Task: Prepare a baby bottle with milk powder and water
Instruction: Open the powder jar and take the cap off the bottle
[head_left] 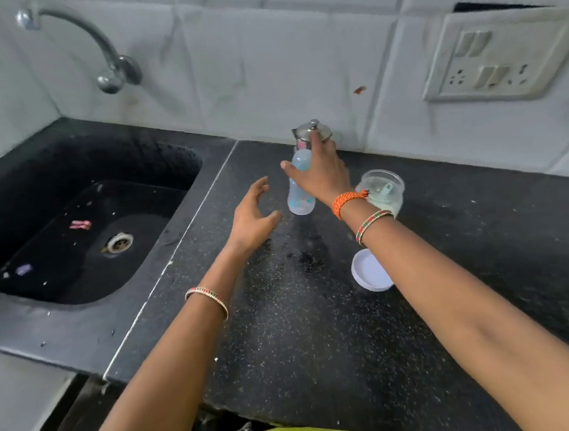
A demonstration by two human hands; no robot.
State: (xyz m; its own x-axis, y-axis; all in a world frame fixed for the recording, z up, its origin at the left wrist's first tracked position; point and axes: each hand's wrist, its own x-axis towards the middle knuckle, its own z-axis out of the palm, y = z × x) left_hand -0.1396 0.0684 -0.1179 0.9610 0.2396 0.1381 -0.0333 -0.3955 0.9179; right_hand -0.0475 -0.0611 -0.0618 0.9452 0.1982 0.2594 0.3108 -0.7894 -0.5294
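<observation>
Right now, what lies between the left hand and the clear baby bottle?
Nothing: head view shows only bare speckled black counter between the left hand and the clear baby bottle.

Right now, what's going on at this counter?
A person's right hand reaches over the clear plastic baby bottle to touch the lidded steel jug by the wall. The left hand hovers open beside the bottle. The clear powder jar stands open, its white round lid lying on the black speckled counter.
</observation>
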